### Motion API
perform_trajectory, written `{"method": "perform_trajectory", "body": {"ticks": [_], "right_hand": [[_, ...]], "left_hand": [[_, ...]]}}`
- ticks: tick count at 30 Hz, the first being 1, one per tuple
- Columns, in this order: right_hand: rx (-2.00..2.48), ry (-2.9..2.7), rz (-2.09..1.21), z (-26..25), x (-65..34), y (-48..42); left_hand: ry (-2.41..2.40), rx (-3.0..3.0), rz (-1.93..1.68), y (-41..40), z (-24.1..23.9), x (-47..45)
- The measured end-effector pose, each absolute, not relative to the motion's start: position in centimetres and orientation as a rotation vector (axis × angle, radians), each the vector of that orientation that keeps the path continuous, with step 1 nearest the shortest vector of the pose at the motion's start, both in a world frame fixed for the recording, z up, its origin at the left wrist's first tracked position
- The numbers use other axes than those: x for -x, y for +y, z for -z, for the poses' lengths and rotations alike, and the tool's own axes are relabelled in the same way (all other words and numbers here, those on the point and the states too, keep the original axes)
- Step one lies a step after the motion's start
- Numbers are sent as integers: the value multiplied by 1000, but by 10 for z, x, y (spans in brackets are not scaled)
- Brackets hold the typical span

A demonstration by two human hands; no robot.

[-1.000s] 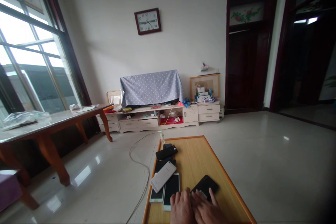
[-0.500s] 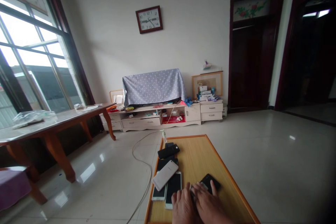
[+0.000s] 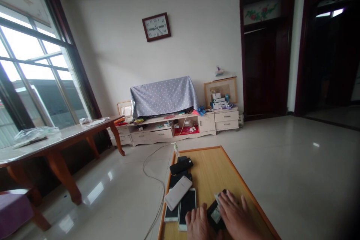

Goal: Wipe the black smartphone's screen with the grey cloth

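A black phone (image 3: 214, 210) lies on the small wooden table, with a pale patch on its face; my hands hide part of it. My left hand (image 3: 197, 223) is at its lower left side, fingers curled and thumb against the phone's edge. Across the phone's upper right part, my right hand (image 3: 234, 212) presses a small whitish cloth (image 3: 216, 196) under its fingers, the outer finger spread away. To the left lie a rose-gold phone (image 3: 178, 192), white-framed phones (image 3: 187, 206) beneath it, and a black phone (image 3: 181, 166) farther back.
The wooden table (image 3: 215, 161) has a raised orange rim. A pump bottle (image 3: 175, 149) stands at its far left corner. A cable (image 3: 153, 177) runs along the floor beside it. Farther off are a low cabinet (image 3: 153, 135) and a brown-legged table (image 3: 70, 135).
My right hand has slid to the right across the black phone with the cloth, uncovering its pale patch. My left hand stays close to the phone's side. The view has tilted slightly.
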State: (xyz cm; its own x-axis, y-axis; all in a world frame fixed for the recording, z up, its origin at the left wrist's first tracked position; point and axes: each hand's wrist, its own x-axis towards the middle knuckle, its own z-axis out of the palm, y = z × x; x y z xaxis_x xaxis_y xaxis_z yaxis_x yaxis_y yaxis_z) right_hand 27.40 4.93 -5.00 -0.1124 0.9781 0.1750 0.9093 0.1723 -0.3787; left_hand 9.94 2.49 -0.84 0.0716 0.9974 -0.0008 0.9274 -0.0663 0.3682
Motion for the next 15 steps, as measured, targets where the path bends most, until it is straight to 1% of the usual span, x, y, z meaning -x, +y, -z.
{"method": "perform_trajectory", "body": {"ticks": [3, 5, 11, 13, 15], "right_hand": [[1556, -2229, -457, 49, -255, 30], [1502, -2262, -517, 46, -254, 24], [1895, -2055, -262, 32, -291, 36], [1865, -2067, -250, 41, -289, 38], [1719, -2121, -278, 60, -274, 35]], "left_hand": [[1947, -2055, -439, 25, 11, -99], [1948, -2050, -456, 24, 10, -99], [1950, -2107, -339, 20, 3, -100], [1973, -2108, -344, 21, 5, -100], [1973, -2101, -376, 23, 10, -98]]}}
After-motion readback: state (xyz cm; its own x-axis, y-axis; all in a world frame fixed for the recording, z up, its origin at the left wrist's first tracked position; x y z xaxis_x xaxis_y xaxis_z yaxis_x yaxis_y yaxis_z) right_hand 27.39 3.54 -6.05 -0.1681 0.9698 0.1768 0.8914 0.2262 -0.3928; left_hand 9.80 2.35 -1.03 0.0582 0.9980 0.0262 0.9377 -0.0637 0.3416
